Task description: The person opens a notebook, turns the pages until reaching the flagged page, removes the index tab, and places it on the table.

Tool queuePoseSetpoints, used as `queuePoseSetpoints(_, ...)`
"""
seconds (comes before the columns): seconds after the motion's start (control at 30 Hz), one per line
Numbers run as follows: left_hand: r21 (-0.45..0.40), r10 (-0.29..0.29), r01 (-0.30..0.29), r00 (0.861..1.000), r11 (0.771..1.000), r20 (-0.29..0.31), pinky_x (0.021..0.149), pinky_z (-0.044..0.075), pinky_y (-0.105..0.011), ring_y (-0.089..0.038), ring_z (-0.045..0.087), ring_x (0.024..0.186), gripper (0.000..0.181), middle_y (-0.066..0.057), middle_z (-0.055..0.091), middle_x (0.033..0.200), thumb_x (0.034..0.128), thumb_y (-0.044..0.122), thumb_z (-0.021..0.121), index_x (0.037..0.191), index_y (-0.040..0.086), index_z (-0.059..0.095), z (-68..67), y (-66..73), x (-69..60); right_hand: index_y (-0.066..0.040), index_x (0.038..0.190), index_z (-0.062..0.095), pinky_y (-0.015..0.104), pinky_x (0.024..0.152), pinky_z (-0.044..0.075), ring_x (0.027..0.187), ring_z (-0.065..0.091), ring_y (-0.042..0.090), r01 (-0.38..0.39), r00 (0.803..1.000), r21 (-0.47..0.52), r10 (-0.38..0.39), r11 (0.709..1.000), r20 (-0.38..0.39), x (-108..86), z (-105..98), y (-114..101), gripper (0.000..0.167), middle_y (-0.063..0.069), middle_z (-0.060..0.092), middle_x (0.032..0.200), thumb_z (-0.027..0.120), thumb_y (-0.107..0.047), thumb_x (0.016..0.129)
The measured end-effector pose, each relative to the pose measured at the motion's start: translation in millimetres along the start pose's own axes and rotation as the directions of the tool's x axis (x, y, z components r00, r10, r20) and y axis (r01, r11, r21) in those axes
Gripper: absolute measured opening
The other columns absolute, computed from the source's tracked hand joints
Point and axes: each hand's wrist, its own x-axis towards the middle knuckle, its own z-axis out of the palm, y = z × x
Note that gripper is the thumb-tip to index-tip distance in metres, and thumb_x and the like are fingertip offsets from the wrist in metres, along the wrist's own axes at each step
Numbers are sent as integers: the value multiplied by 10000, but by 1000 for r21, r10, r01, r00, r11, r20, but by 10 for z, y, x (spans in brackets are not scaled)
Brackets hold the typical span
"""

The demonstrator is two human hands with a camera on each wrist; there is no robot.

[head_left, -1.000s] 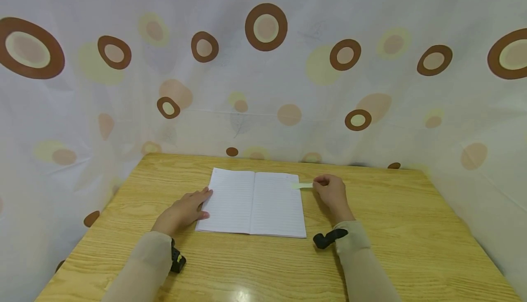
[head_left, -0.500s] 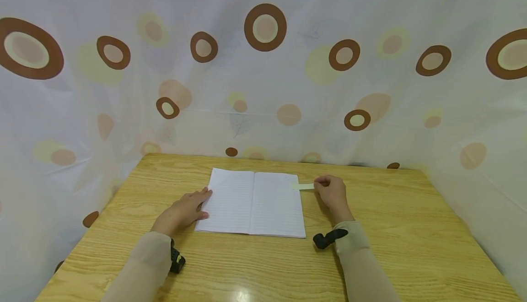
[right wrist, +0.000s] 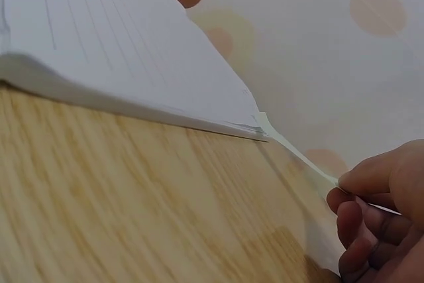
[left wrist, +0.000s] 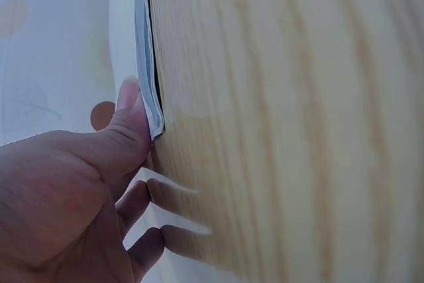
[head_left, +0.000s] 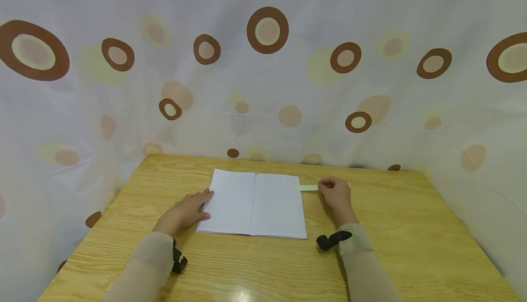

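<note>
A lined notebook (head_left: 273,210) lies open on the wooden table, its blank ruled pages facing up. My left hand (head_left: 187,210) rests at its left edge, fingers extended; in the left wrist view the thumb (left wrist: 126,114) lies on the page near the corner. Off the right page's upper outer edge runs a narrow pale green sticky note (head_left: 309,187), one end on the page. Thumb and forefinger of my right hand (head_left: 336,196) pinch its outer end. The right wrist view shows the sticky note (right wrist: 298,152) stretched between page corner and fingertips, above the table.
The wooden table (head_left: 395,229) extends around the notebook on all sides. A white curtain (head_left: 267,82) with brown and beige circles hangs behind and beside it. Black wrist cameras (head_left: 333,240) sit over both sleeves.
My right hand has moved slightly right, and the sticky note now stretches straighter from the page edge. My left hand stays at the notebook. The head view has shifted a little.
</note>
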Motion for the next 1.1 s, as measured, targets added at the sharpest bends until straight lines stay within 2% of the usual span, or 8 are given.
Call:
queuePoseSetpoints(0.43, -12, -19, 19, 1000, 1000, -1, 1129, 212, -609, -443, 223, 1436, 694, -137, 232, 1610, 954, 221, 650, 1548, 74, 322, 62, -61, 42, 40, 1030, 722, 244, 646, 476, 870, 628, 280, -26, 996, 6, 27, 1000, -87, -45, -93, 80, 193, 163, 689, 957, 654, -109, 929)
queuePoseSetpoints(0.83, 6, -21, 21, 1000, 1000, -4, 1121, 222, -617, -441, 229, 1434, 693, -137, 232, 1610, 960, 230, 641, 1552, 77, 315, 53, -44, 36, 49, 1023, 725, 286, 671, 484, 863, 641, 315, -19, 995, -41, 15, 999, -103, -56, -207, 132, 199, 181, 699, 947, 645, -107, 928)
queuePoseSetpoints(1.1, 6, -10, 10, 1000, 1000, 2, 1119, 222, -620, -442, 225, 1435, 688, -142, 227, 1611, 967, 237, 632, 1553, 77, 310, 29, -13, 21, 40, 1019, 727, 288, 642, 492, 843, 640, 312, -18, 994, -57, 12, 998, -104, -36, -254, 208, 191, 173, 697, 935, 642, -109, 934)
